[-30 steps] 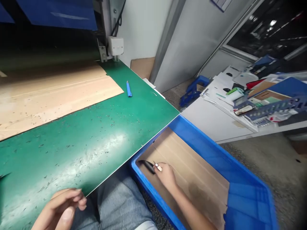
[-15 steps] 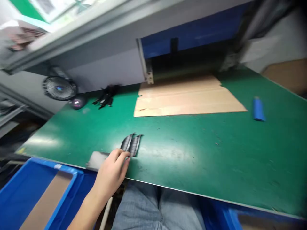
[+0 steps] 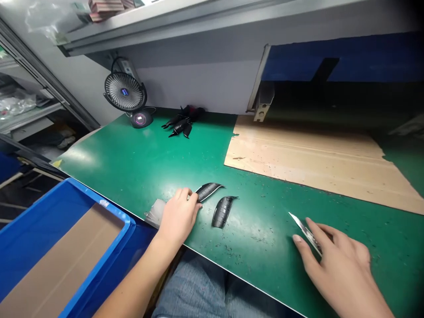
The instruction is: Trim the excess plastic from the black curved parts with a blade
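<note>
My left hand [image 3: 180, 212] is closed on the near end of a curved black plastic piece [image 3: 208, 190], which tilts up toward the right. A second black plastic piece [image 3: 222, 212], ribbed and curved, lies on the green tabletop just right of it. At the right, my right hand [image 3: 338, 260] grips a craft knife [image 3: 306, 232] between thumb and fingers, its pointed blade toward the upper left. Beside my left wrist, a translucent whitish object [image 3: 155, 213] sits at the table's front edge; its kind is unclear.
A cardboard sheet [image 3: 314, 163] lies at the back right. A small fan [image 3: 125, 92] and a pile of black pieces [image 3: 182, 121] stand at the back left. A blue bin [image 3: 127, 223] is below the front edge. Dark shavings dot the green table [image 3: 265, 265].
My view has swung left. My right hand has come into view with the craft knife. The two black pieces, side by side before, are now apart, one in my left hand.
</note>
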`<state>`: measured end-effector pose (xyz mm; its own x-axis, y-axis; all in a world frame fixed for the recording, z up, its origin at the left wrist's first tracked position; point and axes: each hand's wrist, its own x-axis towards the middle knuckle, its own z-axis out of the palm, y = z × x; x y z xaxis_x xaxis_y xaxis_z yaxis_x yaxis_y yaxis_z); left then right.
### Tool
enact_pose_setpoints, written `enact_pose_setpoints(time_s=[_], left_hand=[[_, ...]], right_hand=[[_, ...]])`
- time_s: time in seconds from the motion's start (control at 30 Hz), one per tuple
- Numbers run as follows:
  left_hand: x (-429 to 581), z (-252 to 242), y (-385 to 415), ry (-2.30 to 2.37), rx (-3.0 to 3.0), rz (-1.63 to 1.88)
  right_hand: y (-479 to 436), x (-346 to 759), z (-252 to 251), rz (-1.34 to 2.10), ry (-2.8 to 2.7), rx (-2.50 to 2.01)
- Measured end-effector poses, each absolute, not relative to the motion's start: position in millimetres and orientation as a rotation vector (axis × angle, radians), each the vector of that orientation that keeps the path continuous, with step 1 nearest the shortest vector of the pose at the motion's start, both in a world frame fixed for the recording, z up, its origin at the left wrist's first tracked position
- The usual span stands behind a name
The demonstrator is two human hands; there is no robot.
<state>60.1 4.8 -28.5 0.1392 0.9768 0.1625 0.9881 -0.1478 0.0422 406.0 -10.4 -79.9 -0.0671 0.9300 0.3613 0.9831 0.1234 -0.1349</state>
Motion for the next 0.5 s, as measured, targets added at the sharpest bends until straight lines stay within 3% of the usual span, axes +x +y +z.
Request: enact_pose_setpoints(time_s=[0.2, 0.27, 0.33, 0.37, 0.43, 0.5], left_hand=[[69, -21, 4, -1.334, -2.848, -0.576], [72, -18, -3, -1.38, -3.089, -0.796], [73, -16, -15, -1.755, -3.221, -1.38], [73, -16, -24, -2.013, -3.152, -1.836], [73, -19, -41, -2.412, -2.604, -2.841], [70, -24, -57, -2.488, -1.892, -3.456]], right_hand=[[-18, 339, -35, -0.039, -2.085, -1.586], [-18, 320, -26, 0.056, -2.201, -1.452], [-22, 307, -23, 0.151, -2.334, -1.303], [-24, 301, -25, 0.213, -2.377, -1.227], [-33, 290, -33, 0.374, -2.386, -1.103], [-42, 275, -45, 0.541, -2.342, -1.015]])
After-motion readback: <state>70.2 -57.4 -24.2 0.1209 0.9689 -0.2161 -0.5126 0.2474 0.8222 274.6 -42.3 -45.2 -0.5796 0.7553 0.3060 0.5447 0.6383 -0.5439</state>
